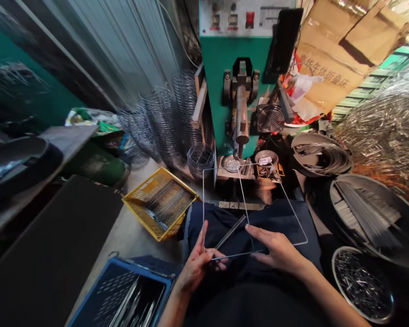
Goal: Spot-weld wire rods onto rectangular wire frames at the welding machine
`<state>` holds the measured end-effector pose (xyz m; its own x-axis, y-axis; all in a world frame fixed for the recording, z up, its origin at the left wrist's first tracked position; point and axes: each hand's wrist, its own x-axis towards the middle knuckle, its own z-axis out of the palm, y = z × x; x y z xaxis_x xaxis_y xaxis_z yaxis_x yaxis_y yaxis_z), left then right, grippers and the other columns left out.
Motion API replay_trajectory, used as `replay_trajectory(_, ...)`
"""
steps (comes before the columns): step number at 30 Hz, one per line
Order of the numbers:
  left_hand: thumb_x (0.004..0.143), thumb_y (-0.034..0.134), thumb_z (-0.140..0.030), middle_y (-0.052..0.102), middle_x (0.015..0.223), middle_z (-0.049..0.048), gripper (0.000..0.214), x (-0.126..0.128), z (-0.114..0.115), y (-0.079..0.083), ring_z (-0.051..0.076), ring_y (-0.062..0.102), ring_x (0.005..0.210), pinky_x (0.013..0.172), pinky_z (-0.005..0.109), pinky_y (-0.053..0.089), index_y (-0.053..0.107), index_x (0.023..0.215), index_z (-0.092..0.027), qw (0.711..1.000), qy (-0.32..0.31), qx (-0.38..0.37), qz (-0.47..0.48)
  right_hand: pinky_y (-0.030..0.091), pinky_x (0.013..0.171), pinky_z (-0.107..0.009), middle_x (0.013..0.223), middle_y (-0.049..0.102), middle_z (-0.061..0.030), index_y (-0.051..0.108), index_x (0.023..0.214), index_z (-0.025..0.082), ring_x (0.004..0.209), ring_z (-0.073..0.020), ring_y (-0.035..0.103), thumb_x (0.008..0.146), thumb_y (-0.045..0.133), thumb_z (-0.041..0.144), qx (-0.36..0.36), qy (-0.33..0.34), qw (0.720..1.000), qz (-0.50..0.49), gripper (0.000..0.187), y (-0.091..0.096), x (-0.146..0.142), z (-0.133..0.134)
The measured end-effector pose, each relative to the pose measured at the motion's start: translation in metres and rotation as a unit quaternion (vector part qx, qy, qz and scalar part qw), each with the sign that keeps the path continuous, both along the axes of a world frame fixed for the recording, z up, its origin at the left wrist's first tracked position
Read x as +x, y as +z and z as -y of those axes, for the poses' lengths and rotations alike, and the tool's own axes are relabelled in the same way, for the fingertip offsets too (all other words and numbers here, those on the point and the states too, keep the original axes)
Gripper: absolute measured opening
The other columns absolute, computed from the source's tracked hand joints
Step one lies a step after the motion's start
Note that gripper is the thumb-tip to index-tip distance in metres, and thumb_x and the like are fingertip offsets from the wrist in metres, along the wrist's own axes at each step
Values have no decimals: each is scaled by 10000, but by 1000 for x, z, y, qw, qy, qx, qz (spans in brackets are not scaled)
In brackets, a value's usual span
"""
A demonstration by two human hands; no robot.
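A rectangular wire frame (203, 204) with a crossbar down its middle lies flat above my lap. My left hand (197, 268) is closed on its near left corner. A couple of straight wire rods (231, 231) slant up from the fingers of that hand. My right hand (276, 247) pinches the near end of the crossbar, thumb by the frame's near side. The frame's far side rests by the lower tip of the green machine's metal arm (241, 118), over a round dish of small metal bits (232, 163).
Left of my lap stand a yellow basket of wires (162, 170) and a blue crate (116, 263) with metal strips. Wire coils (162, 127) are stacked behind. On the right are pans of wire rods (341, 190) and a bowl of small metal pieces (361, 284).
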<state>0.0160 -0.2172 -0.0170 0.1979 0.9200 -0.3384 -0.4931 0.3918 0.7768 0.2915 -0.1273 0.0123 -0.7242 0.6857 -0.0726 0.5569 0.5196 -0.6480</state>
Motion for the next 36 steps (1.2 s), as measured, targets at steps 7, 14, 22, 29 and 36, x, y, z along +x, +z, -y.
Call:
replay_trajectory(7,896,577,-253,752,857,96,953,-1,4,5,218,698,676,624,288,483,-122,1540,-311,1000,0,-4,6,476,1043,-347,1471,477,-59,408,1491,278,1276,-242,534,767,716,182,-16,-12,1000,-7,792,3,-1,6)
replay_trajectory(14,895,594,-293,751,854,80,966,-1,5,8,223,700,669,630,305,499,-128,1535,-337,1000,-7,3,16,471,1048,-343,1490,450,-51,371,1510,296,1305,-240,503,768,728,191,-12,-2,1000,-3,830,11,3,7)
replay_trajectory(22,901,575,-274,755,855,104,979,-1,6,13,234,709,660,647,323,498,-177,1526,-299,999,-15,39,2,469,1060,-342,1493,449,-35,355,1519,304,1305,-239,505,741,687,92,-24,-4,999,-28,872,10,9,9)
replay_trajectory(29,904,576,-282,751,844,76,945,2,9,17,236,706,641,644,344,503,-125,1535,-347,999,-3,41,10,470,1059,-362,1490,446,-54,364,1517,295,1297,-255,510,743,687,87,-23,1,999,-27,864,15,11,11)
replay_trajectory(36,894,590,-295,741,818,75,958,3,13,8,203,676,602,601,301,491,-119,1537,-342,999,12,24,26,455,1072,-367,1483,459,-50,357,1519,296,1308,-255,498,749,718,129,-7,4,1000,-5,867,23,7,13)
